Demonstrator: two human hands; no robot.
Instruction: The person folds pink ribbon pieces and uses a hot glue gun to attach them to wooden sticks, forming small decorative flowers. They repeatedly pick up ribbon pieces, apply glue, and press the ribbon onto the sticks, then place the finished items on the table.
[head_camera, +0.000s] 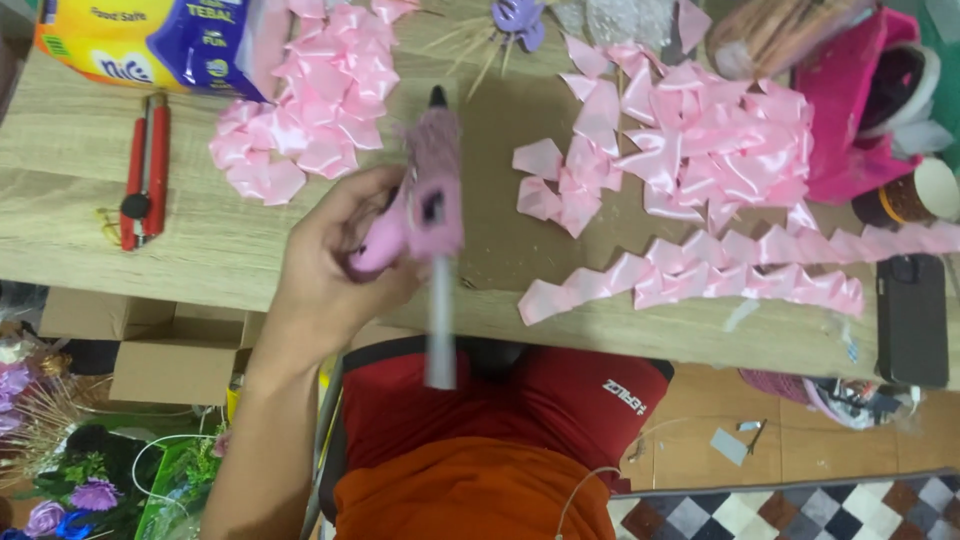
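Wooden table (90, 170) across the upper view, light grain, edge running left to right. Brown cardboard sheet (520, 200) flat on the middle of it. Big heap of folded pink satin ribbon petals (720, 150) on the right half of the cardboard; a second heap (300, 100) at upper left, just beside a yellow and blue plastic packet (150, 40). Long chain of joined ribbon petals (700, 275) near the table's front edge, running right toward a dark phone (912, 320) lying flat. Magenta basket (860, 110) at far right, holding a round roll; contents otherwise too hidden to tell. Red utility knife (145, 170) on the left, long axis front to back.

Below the table edge, open cardboard box (170, 350) on the floor at left, inside not visible. Artificial flowers (60, 470) at the lower left corner.

Left hand (330, 270) wrapped tight round the handle of a pink glue gun (425, 200), fingers closed on the grip. Gun held over the cardboard's left edge, blurred; long axis near vertical in view, black nozzle pointing away toward the table's far side, pale glue stick sticking out the back toward the red lap.

Right hand out of view.
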